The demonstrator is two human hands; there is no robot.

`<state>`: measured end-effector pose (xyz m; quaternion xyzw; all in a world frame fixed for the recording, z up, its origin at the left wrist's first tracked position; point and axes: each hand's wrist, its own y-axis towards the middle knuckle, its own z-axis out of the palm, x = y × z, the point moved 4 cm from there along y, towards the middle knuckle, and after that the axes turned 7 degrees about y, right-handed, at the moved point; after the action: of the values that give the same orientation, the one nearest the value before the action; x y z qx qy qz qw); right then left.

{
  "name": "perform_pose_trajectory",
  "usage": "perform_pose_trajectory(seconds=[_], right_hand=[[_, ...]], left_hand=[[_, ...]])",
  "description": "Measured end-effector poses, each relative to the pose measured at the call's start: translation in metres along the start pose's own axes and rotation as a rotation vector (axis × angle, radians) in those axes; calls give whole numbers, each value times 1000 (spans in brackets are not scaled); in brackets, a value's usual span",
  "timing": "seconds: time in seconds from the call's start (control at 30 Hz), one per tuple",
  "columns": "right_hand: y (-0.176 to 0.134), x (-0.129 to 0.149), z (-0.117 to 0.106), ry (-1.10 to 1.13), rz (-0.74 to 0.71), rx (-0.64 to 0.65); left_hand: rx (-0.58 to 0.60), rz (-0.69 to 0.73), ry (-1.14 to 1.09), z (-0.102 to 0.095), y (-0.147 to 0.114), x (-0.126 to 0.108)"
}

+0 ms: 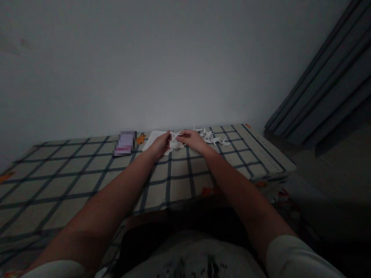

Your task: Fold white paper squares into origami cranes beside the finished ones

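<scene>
Both of my hands meet over a small piece of folded white paper near the far edge of the checked cloth. My left hand grips it from the left side, fingers curled. From the right, the fingers of my right hand pinch the same paper. Some white sheets lie flat just behind and left of my left hand. Several folded white paper cranes lie in a loose heap to the right of my right hand. Fine folds between my fingers are too dim to make out.
A phone-like device with a blurred-out screen rests on the checked cloth at the left. Behind the surface stands a plain wall. A dark curtain hangs at the right, beyond the surface's right edge.
</scene>
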<state>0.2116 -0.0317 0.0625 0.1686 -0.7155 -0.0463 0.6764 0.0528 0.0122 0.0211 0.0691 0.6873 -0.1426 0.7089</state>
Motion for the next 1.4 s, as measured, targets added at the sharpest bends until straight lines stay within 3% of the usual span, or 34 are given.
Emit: perform_pose_trajectory(seconds=[0.1, 0.27, 0.43, 0.57, 0.7, 0.97, 1.17, 1.4], right_hand=[[-22, -3, -37, -110, -25, -227], [-75, -15, -99, -345, 14, -500], [-117, -17, -140, -724, 194, -607], [-122, -20, -153, -839, 355, -641], [-116, -25, -155, -844, 372, -604], [-122, -18, -149, -934, 311, -576], [-117, -17, -140, -1015, 426, -464], [-110, -18, -142, -1013, 441, -497]], left_hand=[[-55, 45, 54, 24, -3, -4], [66, 138, 179, 84, -6, -7], [227, 250, 360, 141, -6, 1], [272, 333, 457, 166, -5, 10], [273, 356, 531, 166, -5, 14], [217, 297, 528, 133, -5, 9], [168, 249, 464, 117, 3, 11], [155, 255, 419, 109, 4, 16]])
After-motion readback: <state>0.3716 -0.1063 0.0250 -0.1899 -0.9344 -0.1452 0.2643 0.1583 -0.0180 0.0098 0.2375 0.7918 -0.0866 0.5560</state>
